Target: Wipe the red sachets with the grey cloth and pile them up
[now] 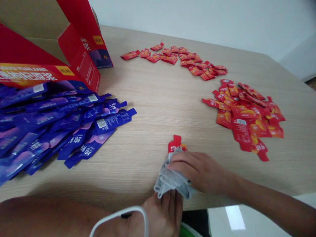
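Note:
A red sachet (175, 144) with white lettering lies near the table's front edge, its narrow spout end pointing away from me. My right hand (201, 171) is closed on a crumpled grey cloth (174, 176) and presses it over the sachet, so only the upper end shows. From below, my left hand (164, 210) reaches in with its fingers together at the sachet's lower end. The left fingertips and that end are hidden under the cloth.
Blue sachets (81, 126) are heaped at the left, before an open red carton (86, 62). A pile of red sachets (249, 115) lies at the right, and smaller-looking red sachets (192, 62) spread across the back. A white cable (120, 212) loops over my left wrist.

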A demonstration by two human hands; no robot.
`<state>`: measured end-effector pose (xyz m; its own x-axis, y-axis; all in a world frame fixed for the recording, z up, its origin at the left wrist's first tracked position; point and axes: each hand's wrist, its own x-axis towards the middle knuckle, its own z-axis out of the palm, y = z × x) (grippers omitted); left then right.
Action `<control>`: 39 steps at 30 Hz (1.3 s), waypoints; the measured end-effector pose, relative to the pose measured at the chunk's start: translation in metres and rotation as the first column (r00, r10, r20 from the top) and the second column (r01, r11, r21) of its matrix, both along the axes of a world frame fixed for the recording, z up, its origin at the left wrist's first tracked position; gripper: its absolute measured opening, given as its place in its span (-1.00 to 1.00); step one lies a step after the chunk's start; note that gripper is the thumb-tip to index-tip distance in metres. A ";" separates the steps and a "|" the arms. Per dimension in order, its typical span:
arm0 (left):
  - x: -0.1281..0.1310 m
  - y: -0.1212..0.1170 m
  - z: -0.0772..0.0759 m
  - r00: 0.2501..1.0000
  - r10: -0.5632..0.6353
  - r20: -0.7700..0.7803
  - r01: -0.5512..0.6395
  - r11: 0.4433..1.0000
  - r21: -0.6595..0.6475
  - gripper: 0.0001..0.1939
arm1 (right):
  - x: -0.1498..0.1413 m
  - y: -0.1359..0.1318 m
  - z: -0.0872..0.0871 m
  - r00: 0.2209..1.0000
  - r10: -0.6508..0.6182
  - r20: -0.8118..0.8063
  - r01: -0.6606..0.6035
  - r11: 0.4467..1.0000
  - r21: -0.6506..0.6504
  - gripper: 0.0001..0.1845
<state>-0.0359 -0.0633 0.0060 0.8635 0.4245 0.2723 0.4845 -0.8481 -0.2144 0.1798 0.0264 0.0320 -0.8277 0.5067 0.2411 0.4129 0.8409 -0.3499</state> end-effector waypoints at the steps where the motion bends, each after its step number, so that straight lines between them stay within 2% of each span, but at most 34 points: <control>1: 0.000 -0.001 0.000 1.000 0.007 -0.002 -0.007 1.000 -0.011 -0.70 | -0.001 -0.003 -0.005 0.999 0.023 0.023 -0.023 1.000 -0.021 -0.73; 3: 0.001 -0.001 0.000 1.000 0.003 -0.007 -0.003 1.000 -0.005 -0.67 | -0.002 0.009 -0.015 0.997 -0.027 0.067 0.031 0.998 -0.051 -0.72; 5: 0.000 0.000 0.000 1.000 -0.010 -0.007 0.010 1.000 0.028 -0.61 | 0.001 0.038 -0.018 0.979 -0.171 0.112 0.177 0.983 -0.045 -0.69; 7: -0.001 0.002 0.001 1.000 -0.013 -0.012 0.013 0.999 0.045 -0.59 | 0.006 0.064 -0.011 0.946 -0.296 0.130 0.296 0.955 0.025 -0.71; 9: -0.002 0.003 0.001 1.000 -0.018 -0.017 0.019 0.999 0.051 -0.60 | 0.009 0.071 0.001 0.941 -0.332 0.072 0.327 0.943 0.065 -0.70; 11: -0.002 0.002 0.000 0.999 -0.030 -0.031 0.031 0.998 0.055 -0.61 | 0.009 0.053 0.011 0.964 -0.264 -0.031 0.265 0.962 0.071 -0.67; 13: -0.002 -0.001 -0.002 0.999 -0.018 -0.050 0.020 0.999 0.041 -0.65 | 0.004 0.021 0.014 0.991 -0.113 -0.069 0.118 0.990 0.074 -0.67; 15: 0.000 -0.004 -0.003 0.998 0.009 -0.068 -0.008 1.000 0.011 -0.71 | -0.003 -0.004 0.008 1.000 0.016 -0.005 -0.016 0.999 0.042 -0.73; 17: 0.000 -0.005 -0.003 0.999 0.016 -0.051 -0.016 1.000 -0.004 -0.73 | -0.007 -0.009 -0.004 0.998 0.044 0.037 -0.043 0.999 -0.017 -0.75; 19: 0.000 -0.003 -0.001 1.000 -0.001 -0.022 0.001 1.000 0.011 -0.68 | -0.008 0.011 -0.014 0.997 -0.042 0.071 0.046 0.998 -0.050 -0.73; 21: -0.001 0.000 0.001 1.000 -0.013 -0.008 0.013 0.999 0.032 -0.62 | -0.004 0.044 -0.017 0.974 -0.189 0.126 0.194 0.981 -0.029 -0.70; 22: -0.002 0.001 0.002 1.000 -0.011 -0.011 0.012 0.999 0.039 -0.60 | -0.002 0.060 -0.014 0.954 -0.262 0.143 0.264 0.965 0.011 -0.72; 24: -0.003 0.003 0.004 1.000 -0.013 -0.017 0.014 0.999 0.050 -0.60 | 0.004 0.077 -0.004 0.934 -0.328 0.142 0.321 0.945 0.068 -0.71; 26: -0.003 0.003 0.003 1.000 -0.023 -0.017 0.024 0.998 0.059 -0.61 | 0.007 0.070 0.007 0.945 -0.319 0.065 0.314 0.946 0.085 -0.66; 28: -0.002 0.001 0.000 1.000 -0.028 -0.013 0.028 0.999 0.044 -0.62 | 0.005 0.042 0.012 0.974 -0.225 -0.025 0.226 0.972 0.068 -0.63; 31: 0.001 -0.005 -0.003 1.000 0.005 -0.024 -0.005 1.000 -0.019 -0.69 | -0.001 -0.004 0.006 1.000 -0.020 -0.006 0.020 0.999 0.024 -0.70; 33: 0.001 -0.006 -0.003 1.000 0.017 -0.008 -0.018 0.999 -0.029 -0.73 | -0.005 -0.014 -0.004 0.999 0.023 0.028 -0.022 0.999 -0.031 -0.72; 36: 0.000 -0.004 0.002 1.000 0.000 0.010 0.000 1.000 0.013 -0.66 | -0.006 0.015 -0.017 0.992 -0.103 0.075 0.109 0.991 -0.081 -0.68; 39: -0.002 0.001 0.007 0.999 -0.017 -0.029 0.017 0.999 0.029 -0.59 | -0.002 0.063 -0.013 0.950 -0.279 0.138 0.282 0.959 0.000 -0.70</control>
<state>-0.0383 -0.0625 0.0126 0.8782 0.4019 0.2592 0.4633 -0.8494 -0.2528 0.1775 0.0897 0.0191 -0.6755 0.7267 0.1249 0.6758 0.6779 -0.2894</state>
